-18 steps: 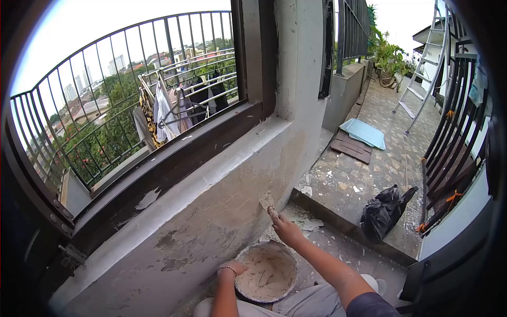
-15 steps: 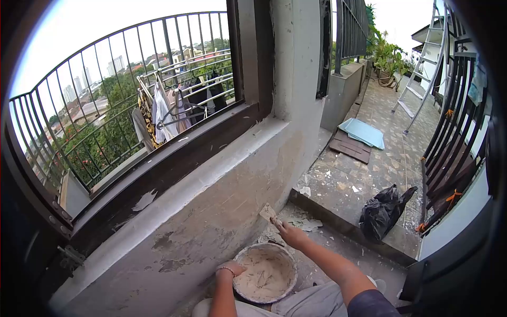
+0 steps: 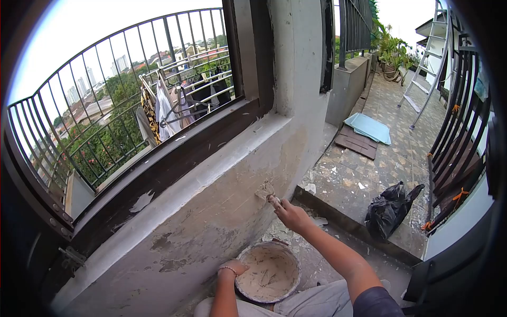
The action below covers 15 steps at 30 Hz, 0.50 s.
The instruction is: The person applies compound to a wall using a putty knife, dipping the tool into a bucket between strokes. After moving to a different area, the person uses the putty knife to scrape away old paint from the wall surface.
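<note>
While the right hand is closed around the handle of a scraper, the left hand grips the left rim of a bucket holding pale paste. The scraper's long axis slants from the right hand forward and to the left, its blade lying against, or very near, the worn wall; contact is hard to confirm. The bucket lies back toward the person and a little left of the right hand, on the lower floor between the foot of the wall and the trousers, the left hand being nearer to it. Compared with the earlier frame, the blade and right hand are higher along the wall, the left hand remains on the rim, and the view is shifted slightly. Farther out, a black plastic bag sits by the front edge of the raised tiled floor; beyond it, light blue sheets partly cover a brown board, and a ladder stands toward the far right
</note>
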Available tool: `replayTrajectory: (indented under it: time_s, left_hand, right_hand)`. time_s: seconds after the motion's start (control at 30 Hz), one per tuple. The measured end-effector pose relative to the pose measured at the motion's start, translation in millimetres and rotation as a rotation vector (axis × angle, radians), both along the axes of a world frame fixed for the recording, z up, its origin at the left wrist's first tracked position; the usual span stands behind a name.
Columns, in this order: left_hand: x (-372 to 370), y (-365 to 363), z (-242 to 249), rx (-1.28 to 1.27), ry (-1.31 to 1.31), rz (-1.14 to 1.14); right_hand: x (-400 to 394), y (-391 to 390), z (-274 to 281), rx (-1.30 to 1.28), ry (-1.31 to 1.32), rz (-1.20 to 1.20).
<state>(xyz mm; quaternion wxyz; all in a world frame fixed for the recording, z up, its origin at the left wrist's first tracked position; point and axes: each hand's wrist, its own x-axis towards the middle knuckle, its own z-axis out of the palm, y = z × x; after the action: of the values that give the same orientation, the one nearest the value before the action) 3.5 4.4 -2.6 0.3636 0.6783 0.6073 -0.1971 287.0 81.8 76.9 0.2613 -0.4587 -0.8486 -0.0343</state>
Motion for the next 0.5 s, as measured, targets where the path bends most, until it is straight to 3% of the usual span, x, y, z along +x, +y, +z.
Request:
replayTrajectory:
  time_s: [0.3,0.5]
  left_hand:
    - [-1.6,1.7,4.6,-0.032,-0.023,0.003]
    - [-3.6,-1.6,11.0,-0.032,-0.031,0.043]
  right_hand:
    - [53.3,-24.2,-93.3,-0.31,-0.16,-0.09]
    - [58.4,-24.8,-70.1,-0.23,-0.101,-0.14]
